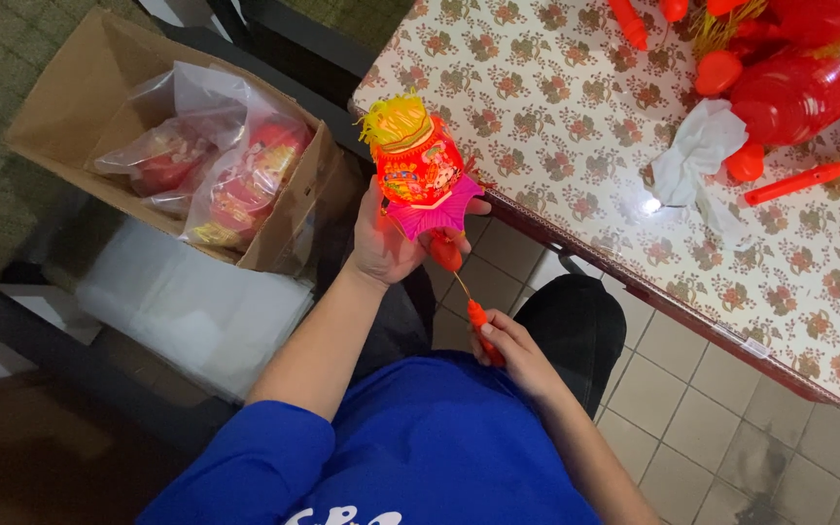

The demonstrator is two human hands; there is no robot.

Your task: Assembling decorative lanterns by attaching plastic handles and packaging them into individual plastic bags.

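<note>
My left hand holds up a small lit red toy lantern with a yellow tassel on top and a pink star-shaped base. It hangs off the table's near corner. A thin wire runs from the lantern's underside down to an orange handle stick, which my right hand grips close to my lap. Both hands are in front of my blue shirt, above the tiled floor.
A table with a flowered cloth carries more red lantern parts, orange sticks and a crumpled white plastic bag. At the left an open cardboard box holds clear bags of lanterns. White sheets lie below it.
</note>
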